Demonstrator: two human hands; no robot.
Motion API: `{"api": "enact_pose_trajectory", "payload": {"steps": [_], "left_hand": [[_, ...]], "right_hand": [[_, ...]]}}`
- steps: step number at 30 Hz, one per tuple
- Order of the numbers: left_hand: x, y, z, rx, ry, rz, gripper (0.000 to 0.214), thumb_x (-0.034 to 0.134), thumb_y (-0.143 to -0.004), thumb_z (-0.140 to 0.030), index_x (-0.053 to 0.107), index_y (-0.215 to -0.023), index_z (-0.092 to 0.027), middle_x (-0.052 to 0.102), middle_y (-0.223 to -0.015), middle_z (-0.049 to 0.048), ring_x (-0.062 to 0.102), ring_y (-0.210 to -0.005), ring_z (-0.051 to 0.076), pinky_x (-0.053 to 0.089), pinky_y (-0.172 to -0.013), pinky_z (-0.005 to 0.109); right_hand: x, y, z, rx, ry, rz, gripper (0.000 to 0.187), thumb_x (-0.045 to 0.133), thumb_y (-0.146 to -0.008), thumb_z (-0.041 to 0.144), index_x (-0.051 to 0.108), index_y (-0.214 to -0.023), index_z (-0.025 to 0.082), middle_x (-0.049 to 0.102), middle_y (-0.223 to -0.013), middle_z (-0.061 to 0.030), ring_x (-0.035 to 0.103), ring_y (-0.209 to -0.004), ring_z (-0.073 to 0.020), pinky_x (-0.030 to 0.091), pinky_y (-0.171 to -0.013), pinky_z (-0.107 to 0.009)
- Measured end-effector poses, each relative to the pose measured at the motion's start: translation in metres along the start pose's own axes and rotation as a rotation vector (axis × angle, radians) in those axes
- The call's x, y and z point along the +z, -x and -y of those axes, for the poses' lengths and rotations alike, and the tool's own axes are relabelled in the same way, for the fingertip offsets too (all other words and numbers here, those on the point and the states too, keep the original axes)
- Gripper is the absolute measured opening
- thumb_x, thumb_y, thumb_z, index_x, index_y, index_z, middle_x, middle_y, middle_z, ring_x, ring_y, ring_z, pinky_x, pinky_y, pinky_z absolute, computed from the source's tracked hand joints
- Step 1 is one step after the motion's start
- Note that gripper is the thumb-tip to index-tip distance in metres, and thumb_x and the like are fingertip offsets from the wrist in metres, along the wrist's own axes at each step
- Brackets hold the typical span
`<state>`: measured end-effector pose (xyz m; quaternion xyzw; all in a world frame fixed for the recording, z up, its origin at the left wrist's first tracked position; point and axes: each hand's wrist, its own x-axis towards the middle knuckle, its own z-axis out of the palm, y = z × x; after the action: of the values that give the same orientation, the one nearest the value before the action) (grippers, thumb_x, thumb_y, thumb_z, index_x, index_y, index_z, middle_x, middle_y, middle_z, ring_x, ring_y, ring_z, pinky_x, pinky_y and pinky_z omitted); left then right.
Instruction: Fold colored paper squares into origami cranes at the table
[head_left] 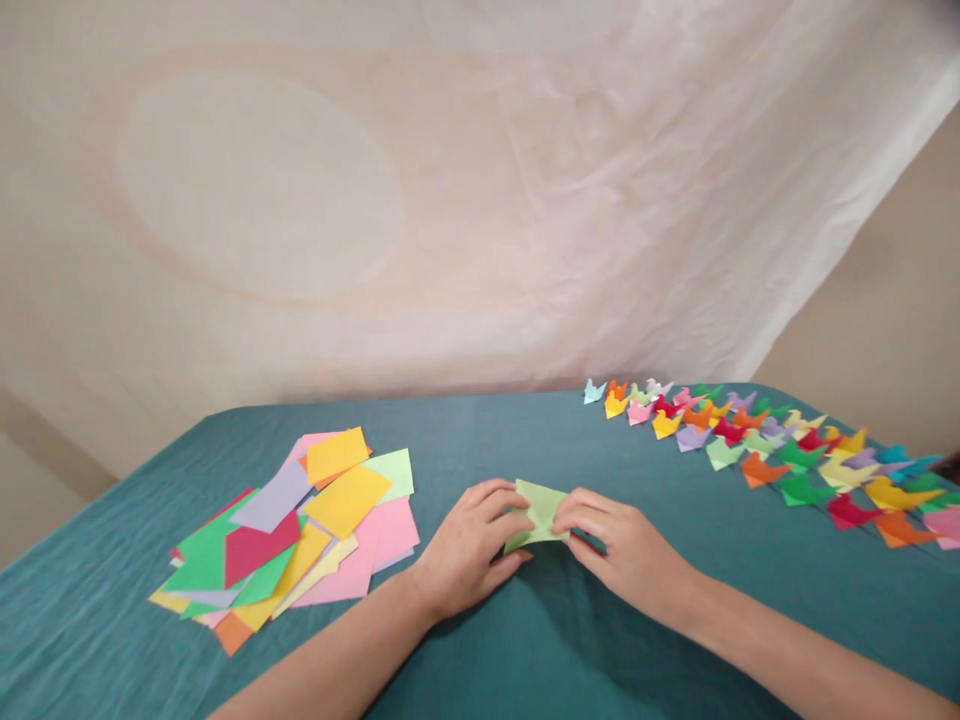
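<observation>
Between my two hands is a small light green sheet of paper (pixel 541 502), slightly bent, just at the tabletop in the middle. My left hand (pixel 480 540) grips its left side, fingers over the top and thumb by the lower left corner. On the right edge, the fingertips of my right hand (pixel 611 530) pinch the sheet, with the thumb below. Parts of both side edges are hidden behind the fingers.
Left of my hands lies a loose pile of coloured paper sheets (pixel 349 503). Rows of small folded paper birds (pixel 765 470) stand along the right side. A teal cloth (pixel 480 440) covers the table; a pale sheet (pixel 450 200) hangs behind.
</observation>
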<state>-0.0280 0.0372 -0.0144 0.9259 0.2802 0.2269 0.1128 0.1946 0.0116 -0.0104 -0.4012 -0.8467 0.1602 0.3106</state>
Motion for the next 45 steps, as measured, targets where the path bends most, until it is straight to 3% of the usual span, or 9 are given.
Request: {"api": "enact_pose_trajectory", "payload": {"steps": [6,15,22,28,35,40,45], "left_hand": [[0.000,0.001,0.002,0.055,-0.049,0.004,0.024,0.057,-0.084,-0.030,0.059,-0.107,-0.023,0.055,-0.120,0.0060,0.036,-0.124,0.024,0.031,-0.102,0.042],[-0.001,0.001,0.005,0.070,-0.075,0.013,0.039,0.061,-0.080,-0.041,0.056,-0.115,-0.023,0.056,-0.120,0.0076,0.038,-0.123,0.027,0.031,-0.100,0.045],[0.002,0.000,0.006,0.108,-0.102,-0.020,0.018,0.048,-0.090,-0.022,0.060,-0.103,-0.022,0.064,-0.103,0.0035,0.047,-0.113,0.020,0.033,-0.096,0.038],[0.003,0.000,0.007,0.137,-0.074,0.023,0.021,0.042,-0.089,-0.016,0.062,-0.094,-0.019,0.066,-0.094,0.0043,0.057,-0.094,0.015,0.041,-0.086,0.031],[-0.001,0.000,0.000,0.017,-0.018,0.073,0.024,0.045,-0.091,-0.030,0.064,-0.084,-0.017,0.065,-0.090,0.0035,0.058,-0.084,0.016,0.042,-0.079,0.029],[0.004,-0.001,-0.004,-0.103,0.027,0.019,0.032,0.040,-0.094,-0.029,0.063,-0.075,-0.016,0.064,-0.086,0.0032,0.058,-0.079,0.015,0.042,-0.078,0.028],[0.010,-0.002,-0.003,-0.252,0.084,-0.039,0.029,0.045,-0.090,-0.026,0.061,-0.068,-0.016,0.063,-0.082,0.0029,0.057,-0.078,0.015,0.044,-0.077,0.028]], "right_hand": [[0.005,0.009,-0.017,0.021,-0.123,-0.066,0.019,0.046,-0.082,0.006,0.059,-0.090,0.019,0.059,-0.095,-0.0051,0.058,-0.089,-0.0149,0.046,-0.081,-0.027],[0.006,0.015,-0.029,0.133,-0.251,-0.095,0.011,0.051,-0.082,0.011,0.058,-0.083,0.020,0.061,-0.091,-0.0038,0.059,-0.082,-0.0159,0.046,-0.079,-0.029],[0.002,0.012,-0.017,0.097,-0.310,-0.070,0.009,0.050,-0.084,0.014,0.058,-0.082,0.019,0.061,-0.088,-0.0038,0.058,-0.083,-0.0152,0.045,-0.079,-0.028],[-0.001,0.014,-0.017,0.156,-0.285,-0.005,0.013,0.049,-0.088,0.022,0.060,-0.083,0.019,0.061,-0.082,-0.0032,0.057,-0.076,-0.0150,0.044,-0.072,-0.026],[0.003,0.013,-0.024,0.289,-0.236,0.030,0.024,0.045,-0.091,0.034,0.063,-0.083,0.019,0.060,-0.070,-0.0002,0.052,-0.064,-0.0140,0.039,-0.060,-0.025],[0.006,0.009,-0.026,0.336,-0.243,0.029,0.029,0.042,-0.091,0.037,0.062,-0.082,0.018,0.056,-0.065,0.0009,0.048,-0.059,-0.0130,0.036,-0.056,-0.023],[0.011,0.004,-0.031,0.355,-0.234,0.021,0.029,0.041,-0.091,0.036,0.061,-0.081,0.018,0.054,-0.062,0.0020,0.047,-0.056,-0.0122,0.035,-0.054,-0.023]]}}
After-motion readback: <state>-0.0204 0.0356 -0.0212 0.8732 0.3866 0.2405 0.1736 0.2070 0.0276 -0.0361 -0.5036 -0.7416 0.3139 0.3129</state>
